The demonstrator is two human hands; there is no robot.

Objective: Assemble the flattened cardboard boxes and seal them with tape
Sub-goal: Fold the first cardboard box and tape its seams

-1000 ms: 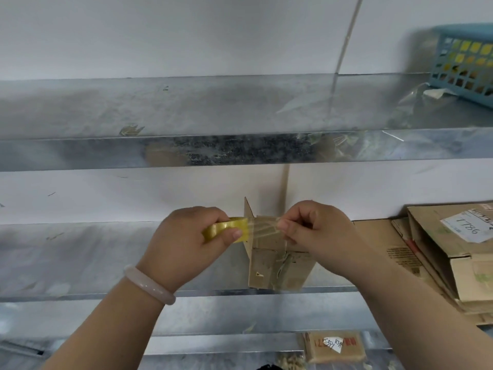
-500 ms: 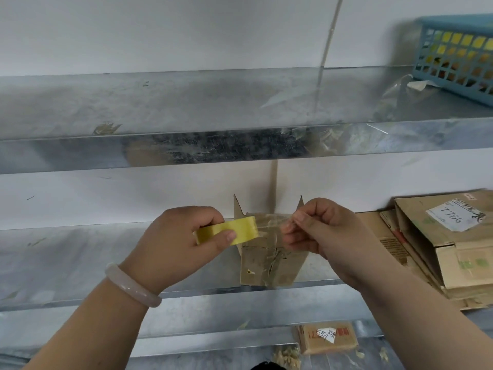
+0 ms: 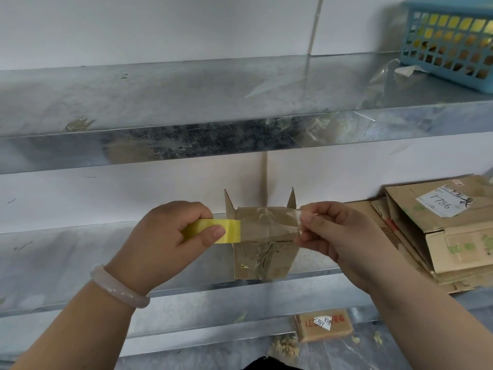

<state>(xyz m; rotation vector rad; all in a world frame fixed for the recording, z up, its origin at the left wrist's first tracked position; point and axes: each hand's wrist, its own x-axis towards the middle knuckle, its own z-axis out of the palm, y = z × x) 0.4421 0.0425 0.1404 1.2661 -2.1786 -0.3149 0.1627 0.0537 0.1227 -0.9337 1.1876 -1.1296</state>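
Observation:
A small worn cardboard box stands on the middle metal shelf, its two side flaps sticking up. My left hand grips a yellow tape roll just left of the box. My right hand pinches the free end of the clear tape strip, which stretches across the box's upper front between both hands. Old tape covers the box's front seam.
A pile of flattened cardboard boxes with a white label lies at the right of the same shelf. A blue plastic basket sits on the upper shelf at the right. Below, a small labelled parcel lies among scraps.
My right hand has pulled the tape end to the right, so the strip is longer and spans the box. The box's right flap has come into sight.

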